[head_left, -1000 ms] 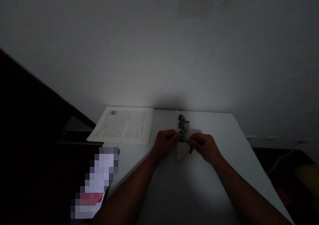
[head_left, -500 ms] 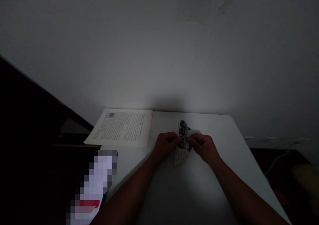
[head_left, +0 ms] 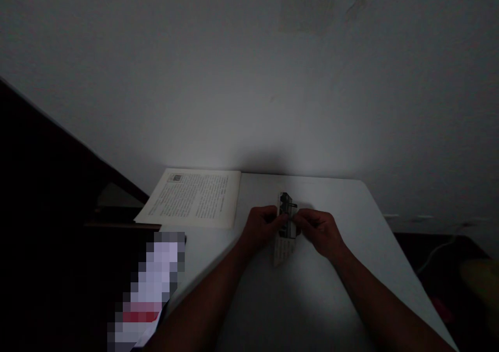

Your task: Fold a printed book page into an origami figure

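Observation:
Between my two hands is a small folded piece of printed paper (head_left: pixel 284 249), with a dark picture on its upper part and lines of text on its lower, pointed end. My left hand (head_left: pixel 265 224) grips its left side, thumb lying across the front. On the right side, the thumb and fingers of my right hand (head_left: pixel 317 228) pinch the paper's edge. The paper is held above the white table; fingers hide part of its middle.
Printed sheets (head_left: pixel 198 198) with a small square code lie at the back left of the white table (head_left: pixel 331 191), against the wall (head_left: pixel 195 81). A pixelated bright screen-like object (head_left: pixel 152 284) is at the lower left. A pale cable (head_left: pixel 438 248) runs beyond the table's right edge.
The folded paper has tilted and dropped slightly, and my left thumb has shifted a little to the right across it. The whole view has moved slightly.

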A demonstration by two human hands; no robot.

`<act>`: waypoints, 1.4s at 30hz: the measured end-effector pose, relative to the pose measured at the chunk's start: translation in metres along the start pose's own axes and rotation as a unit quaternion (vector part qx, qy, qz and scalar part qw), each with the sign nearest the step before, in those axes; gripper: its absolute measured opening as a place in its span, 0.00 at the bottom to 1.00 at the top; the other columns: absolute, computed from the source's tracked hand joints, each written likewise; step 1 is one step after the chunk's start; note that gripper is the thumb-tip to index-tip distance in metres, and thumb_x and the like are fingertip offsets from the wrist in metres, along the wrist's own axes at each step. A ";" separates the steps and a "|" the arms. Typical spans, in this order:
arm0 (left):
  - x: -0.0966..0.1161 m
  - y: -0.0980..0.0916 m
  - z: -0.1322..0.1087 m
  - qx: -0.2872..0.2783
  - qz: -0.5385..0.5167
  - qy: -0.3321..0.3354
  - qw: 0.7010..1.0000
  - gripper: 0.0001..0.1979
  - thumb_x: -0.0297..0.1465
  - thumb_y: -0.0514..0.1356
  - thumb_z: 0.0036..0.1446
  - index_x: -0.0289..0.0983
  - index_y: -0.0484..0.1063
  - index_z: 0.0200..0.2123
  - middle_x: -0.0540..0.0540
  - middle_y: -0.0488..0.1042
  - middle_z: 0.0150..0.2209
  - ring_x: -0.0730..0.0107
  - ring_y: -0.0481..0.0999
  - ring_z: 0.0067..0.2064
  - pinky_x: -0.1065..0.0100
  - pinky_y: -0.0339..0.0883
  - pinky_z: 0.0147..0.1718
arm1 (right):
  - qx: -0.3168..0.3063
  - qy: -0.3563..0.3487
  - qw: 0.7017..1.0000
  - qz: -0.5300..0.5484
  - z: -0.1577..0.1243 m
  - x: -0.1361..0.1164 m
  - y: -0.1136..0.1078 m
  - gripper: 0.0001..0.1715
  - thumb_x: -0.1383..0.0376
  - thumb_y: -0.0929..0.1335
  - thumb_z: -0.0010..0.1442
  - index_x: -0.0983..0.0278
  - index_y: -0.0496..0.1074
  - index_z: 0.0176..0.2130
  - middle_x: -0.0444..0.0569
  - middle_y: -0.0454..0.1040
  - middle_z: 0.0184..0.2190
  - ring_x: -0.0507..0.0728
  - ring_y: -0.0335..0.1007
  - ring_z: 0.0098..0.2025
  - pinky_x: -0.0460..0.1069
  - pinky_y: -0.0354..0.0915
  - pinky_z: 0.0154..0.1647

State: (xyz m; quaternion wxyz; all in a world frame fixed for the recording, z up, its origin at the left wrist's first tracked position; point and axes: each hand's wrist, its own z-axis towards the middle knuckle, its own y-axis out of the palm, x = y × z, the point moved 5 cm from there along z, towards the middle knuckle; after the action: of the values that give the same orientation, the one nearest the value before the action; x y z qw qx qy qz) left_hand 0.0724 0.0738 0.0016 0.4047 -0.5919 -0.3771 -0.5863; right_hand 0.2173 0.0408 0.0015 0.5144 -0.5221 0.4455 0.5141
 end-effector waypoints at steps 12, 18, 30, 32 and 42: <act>0.000 0.000 0.002 -0.012 -0.047 0.002 0.999 0.15 0.39 0.63 0.48 0.31 0.77 0.28 0.47 0.74 0.24 0.71 0.72 0.26 0.72 0.63 0.26 | 0.050 0.012 0.999 -0.018 0.000 0.001 0.002 0.13 0.57 0.70 0.53 0.64 0.74 0.26 0.44 0.73 0.21 0.50 0.68 0.25 0.45 0.64 0.27; -0.002 0.003 0.001 -0.033 -0.014 0.000 0.999 0.15 0.39 0.63 0.49 0.30 0.77 0.28 0.47 0.74 0.24 0.72 0.71 0.25 0.73 0.62 0.25 | 0.064 0.018 0.998 0.019 0.001 0.006 -0.006 0.11 0.58 0.72 0.50 0.64 0.75 0.28 0.45 0.74 0.22 0.51 0.70 0.25 0.46 0.66 0.27; -0.003 0.003 0.001 -0.015 0.014 -0.018 1.000 0.16 0.41 0.63 0.47 0.31 0.74 0.24 0.48 0.71 0.22 0.72 0.69 0.25 0.73 0.61 0.24 | 0.071 0.022 0.997 -0.003 0.001 0.007 -0.003 0.11 0.57 0.71 0.51 0.64 0.75 0.28 0.44 0.74 0.22 0.51 0.70 0.25 0.46 0.67 0.27; -0.004 0.004 0.001 -0.007 0.034 -0.022 0.999 0.17 0.41 0.63 0.47 0.31 0.74 0.23 0.49 0.70 0.21 0.73 0.68 0.24 0.73 0.60 0.23 | 0.072 0.014 0.997 -0.021 0.001 0.006 -0.005 0.12 0.57 0.71 0.51 0.64 0.75 0.28 0.44 0.73 0.21 0.51 0.69 0.24 0.45 0.66 0.26; -0.004 0.002 0.002 0.031 -0.017 -0.037 0.999 0.16 0.39 0.66 0.44 0.32 0.70 0.17 0.54 0.63 0.16 0.79 0.61 0.20 0.75 0.54 0.20 | 0.104 0.015 0.994 -0.016 -0.001 0.002 -0.008 0.16 0.54 0.72 0.49 0.64 0.73 0.27 0.44 0.71 0.17 0.52 0.67 0.20 0.46 0.65 0.21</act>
State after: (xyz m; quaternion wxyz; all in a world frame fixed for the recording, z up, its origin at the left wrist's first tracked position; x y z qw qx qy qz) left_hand 0.0751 0.0752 -0.0027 0.3985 -0.5939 -0.4197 -0.5589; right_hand 0.2251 0.0408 -0.0001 0.5669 -0.4806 0.4960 0.4491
